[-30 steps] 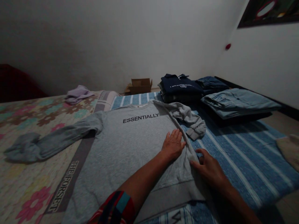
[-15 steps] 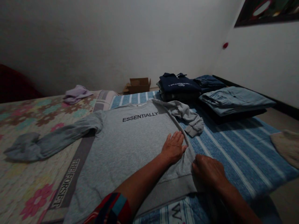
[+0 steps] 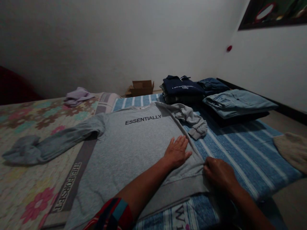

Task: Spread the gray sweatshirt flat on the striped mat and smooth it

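Head view | left hand (image 3: 177, 151) fingers spread flat on sweatshirt (image 3: 134, 143) | right hand (image 3: 219, 174) fingers pinching its side edge

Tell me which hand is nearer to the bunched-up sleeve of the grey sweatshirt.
Left. The left hand lies flat on the grey sweatshirt, just below the bunched-up sleeve. The right hand sits further back, at the sweatshirt's lower side edge.

Grey "ESSENTIALLY" sweatshirt (image 3: 134, 143) lies flat, face-up.
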{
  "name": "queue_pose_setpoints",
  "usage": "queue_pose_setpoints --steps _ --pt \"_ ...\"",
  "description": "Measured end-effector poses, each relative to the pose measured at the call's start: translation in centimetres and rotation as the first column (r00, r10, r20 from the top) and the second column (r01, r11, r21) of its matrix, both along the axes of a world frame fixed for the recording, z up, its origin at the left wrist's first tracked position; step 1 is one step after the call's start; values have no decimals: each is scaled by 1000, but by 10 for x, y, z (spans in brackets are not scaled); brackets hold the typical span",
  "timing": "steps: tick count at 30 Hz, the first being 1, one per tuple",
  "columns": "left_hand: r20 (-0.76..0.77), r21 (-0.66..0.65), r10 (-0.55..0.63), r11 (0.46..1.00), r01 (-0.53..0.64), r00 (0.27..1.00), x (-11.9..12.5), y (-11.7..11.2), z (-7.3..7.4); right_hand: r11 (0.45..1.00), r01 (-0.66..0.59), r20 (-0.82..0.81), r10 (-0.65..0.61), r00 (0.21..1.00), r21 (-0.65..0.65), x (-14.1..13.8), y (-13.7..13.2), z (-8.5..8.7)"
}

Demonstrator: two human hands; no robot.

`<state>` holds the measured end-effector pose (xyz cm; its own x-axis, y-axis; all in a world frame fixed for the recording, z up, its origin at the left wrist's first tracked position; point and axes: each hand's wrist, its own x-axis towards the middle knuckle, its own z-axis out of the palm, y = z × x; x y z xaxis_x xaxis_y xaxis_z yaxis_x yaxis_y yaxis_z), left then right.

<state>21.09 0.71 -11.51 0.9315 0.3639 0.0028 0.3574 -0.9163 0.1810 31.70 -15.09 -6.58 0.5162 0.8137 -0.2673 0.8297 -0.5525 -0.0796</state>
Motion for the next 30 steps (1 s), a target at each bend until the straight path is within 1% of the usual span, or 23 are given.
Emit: queue_pose_setpoints --steps 4,7,14,20,22,24,28,30 --pt "9 -13 -62 998 62 998 -6 -3 1 999 31 -89 -30 996 8 -4 -1 3" --pt "3 -28 -89 996 89 996 -9 -5 3 1000 11 -139 -12 990 -11 -8 -6 6" --pt "-19 -17 -127 992 127 992 -13 -10 6 994 -80 -60 76 995 -73 -17 -8 10" --pt "-7 -6 -135 991 135 991 -17 -15 7 994 -61 -13 60 998 -93 -24 -6 9" --pt "-4 -30 -132 991 132 991 -18 -16 8 996 -49 -31 47 998 -77 -20 -8 7" --pt "-5 -67 -131 989 130 991 -17 -16 9 998 -40 -87 37 996 -38 -13 -11 5" --pt "-7 -114 -154 982 152 988 -18 -15 13 996 -29 -249 49 967 83 2 -16 -1" --pt "-11 -116 -172 979 169 985 -19 -15 15 991 5 -336 41 941 135 7 -18 -3"
